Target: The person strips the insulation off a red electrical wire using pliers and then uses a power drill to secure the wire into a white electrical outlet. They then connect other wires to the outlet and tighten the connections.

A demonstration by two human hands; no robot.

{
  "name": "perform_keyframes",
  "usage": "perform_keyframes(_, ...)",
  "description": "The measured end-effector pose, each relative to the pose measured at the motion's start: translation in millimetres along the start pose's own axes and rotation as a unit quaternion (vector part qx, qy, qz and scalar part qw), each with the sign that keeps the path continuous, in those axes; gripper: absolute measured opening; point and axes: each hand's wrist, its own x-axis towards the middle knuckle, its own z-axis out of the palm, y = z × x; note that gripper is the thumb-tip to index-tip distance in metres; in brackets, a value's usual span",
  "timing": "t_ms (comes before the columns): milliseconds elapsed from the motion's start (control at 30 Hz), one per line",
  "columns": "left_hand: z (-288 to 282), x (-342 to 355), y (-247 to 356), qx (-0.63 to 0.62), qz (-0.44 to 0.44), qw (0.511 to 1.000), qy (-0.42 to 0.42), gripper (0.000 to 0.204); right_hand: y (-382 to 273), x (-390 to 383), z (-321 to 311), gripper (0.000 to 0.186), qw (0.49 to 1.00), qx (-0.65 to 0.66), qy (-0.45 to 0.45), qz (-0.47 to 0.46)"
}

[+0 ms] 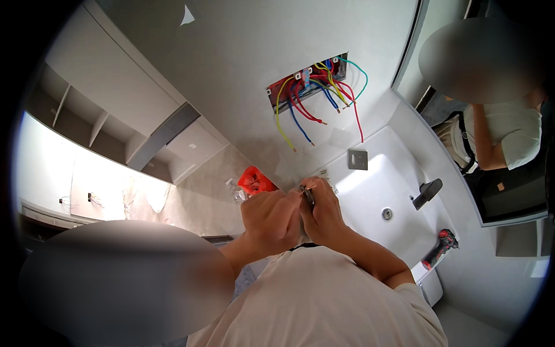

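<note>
My two hands are close together in front of my chest, below the wall opening. My left hand (269, 218) is closed, its fingertips hidden, so what it pinches cannot be made out. My right hand (325, 215) is closed around a small dark metal tool (308, 195), whose exact kind is partly hidden by the fingers. Thin light strands show at the tool's upper end. Above the hands, a red wall box (280, 88) is set in the wall, with loose red, blue, yellow and green wires (300, 110) hanging out. Several wire ends show bare copper.
A grey faceplate (358, 160) rests at the white sink's (399, 179) edge. The sink has a dark faucet (428, 194). A red-and-black power tool (440, 248) lies on its right rim. Left of my hands is a red plastic bag (255, 180). A mirror (491, 196) stands right.
</note>
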Motion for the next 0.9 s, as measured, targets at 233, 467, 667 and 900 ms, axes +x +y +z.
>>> perform_keyframes(233, 1.4, -8.7, -28.3, 0.246, 0.216, 0.944, -0.030, 0.018, -17.2, -5.1, -6.4, 0.017, 0.949, 0.117, -0.143, 0.256)
perform_keyframes(467, -16.4, -5.5, 3.4, -0.200, -0.208, 0.956, -0.052, 0.009, -4.0, -4.5, -2.1, 0.022, 0.998, 0.030, -0.046, 0.034)
perform_keyframes(667, -32.4, 8.4, 13.0, -0.501, -0.496, 0.707, -0.060, 0.012, -6.6, 1.2, -9.4, 0.026, 0.999, 0.004, -0.029, -0.029)
perform_keyframes(900, -31.1, -6.7, 12.3, -0.233, -0.268, 0.934, -0.041, 0.010, -12.0, -3.5, -1.5, 0.021, 0.999, 0.003, -0.051, -0.018)
